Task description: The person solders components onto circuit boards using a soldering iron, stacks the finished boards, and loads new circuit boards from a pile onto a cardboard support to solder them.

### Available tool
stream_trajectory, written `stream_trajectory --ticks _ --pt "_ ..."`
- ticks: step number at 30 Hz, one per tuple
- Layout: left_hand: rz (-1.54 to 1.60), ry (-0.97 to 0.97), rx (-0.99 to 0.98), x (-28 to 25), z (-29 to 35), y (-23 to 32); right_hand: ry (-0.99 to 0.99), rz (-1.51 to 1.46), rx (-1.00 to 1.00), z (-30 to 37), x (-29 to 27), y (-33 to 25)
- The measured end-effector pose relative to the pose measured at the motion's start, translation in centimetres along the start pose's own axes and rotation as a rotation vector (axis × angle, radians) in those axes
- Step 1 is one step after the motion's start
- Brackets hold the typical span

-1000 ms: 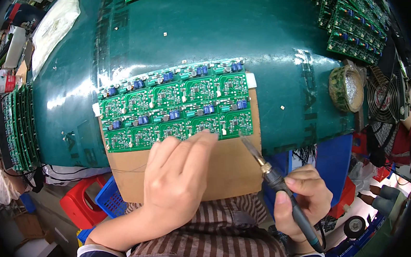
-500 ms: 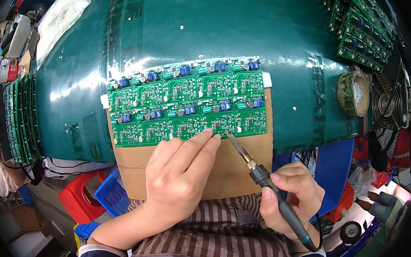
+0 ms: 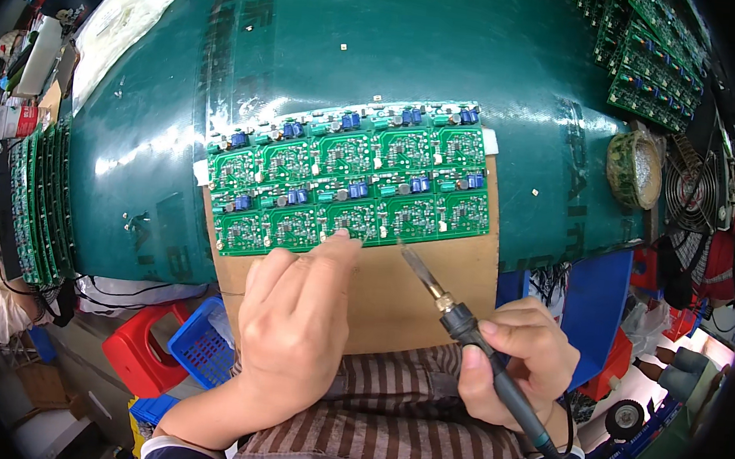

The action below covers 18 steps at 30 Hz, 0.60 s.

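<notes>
A green circuit board panel [image 3: 354, 177] of repeated units, dotted with blue, silver and pale parts, lies on a brown board [image 3: 424, 277]. My left hand [image 3: 296, 319] is closed at the panel's near edge, fingertips pinched together over it; what they hold, if anything, is too small to make out. In my right hand [image 3: 526, 354] is a soldering iron [image 3: 503, 374] with a dark handle and a brass collar. Its tip points up and left, close to the near edge of the panel, right of my left fingertips.
More circuit boards stand in a row [image 3: 37, 203] at the left, and others are stacked [image 3: 656, 71] at the far right. A tape roll [image 3: 634, 168] sits beside a metal coil holder [image 3: 690, 190]. Tiny pale parts lie scattered over the green mat [image 3: 434, 45].
My left hand has moved left along the panel's near edge. The iron's tip has drawn back from the panel slightly. The whole view has shifted a little.
</notes>
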<state>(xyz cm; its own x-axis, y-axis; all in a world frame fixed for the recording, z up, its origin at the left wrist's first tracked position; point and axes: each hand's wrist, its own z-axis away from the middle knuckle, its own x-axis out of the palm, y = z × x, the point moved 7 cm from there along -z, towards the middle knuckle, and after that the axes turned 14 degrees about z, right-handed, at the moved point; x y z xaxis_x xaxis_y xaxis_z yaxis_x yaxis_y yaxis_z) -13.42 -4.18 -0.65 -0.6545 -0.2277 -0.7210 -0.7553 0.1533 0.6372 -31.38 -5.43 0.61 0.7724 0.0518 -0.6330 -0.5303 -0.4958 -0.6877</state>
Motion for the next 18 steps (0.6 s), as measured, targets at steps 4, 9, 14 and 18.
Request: stream_trajectory --ticks 4,9,14,18 --pt "-0.009 -0.024 -0.018 0.0 0.7 -1.2 -0.032 0.001 -0.027 -0.3 1.2 -0.7" --pt "0.024 0.005 0.044 0.1 0.8 -1.2 -0.053 0.013 -0.041 -0.6 2.1 -0.9" --pt "0.004 -0.035 0.06 0.1 1.1 -1.3 -0.053 0.013 -0.038 -0.6 2.6 -1.0" --pt "-0.011 -0.083 0.055 -0.1 1.0 -1.3 -0.068 0.059 -0.067 -0.6 2.6 -1.7"
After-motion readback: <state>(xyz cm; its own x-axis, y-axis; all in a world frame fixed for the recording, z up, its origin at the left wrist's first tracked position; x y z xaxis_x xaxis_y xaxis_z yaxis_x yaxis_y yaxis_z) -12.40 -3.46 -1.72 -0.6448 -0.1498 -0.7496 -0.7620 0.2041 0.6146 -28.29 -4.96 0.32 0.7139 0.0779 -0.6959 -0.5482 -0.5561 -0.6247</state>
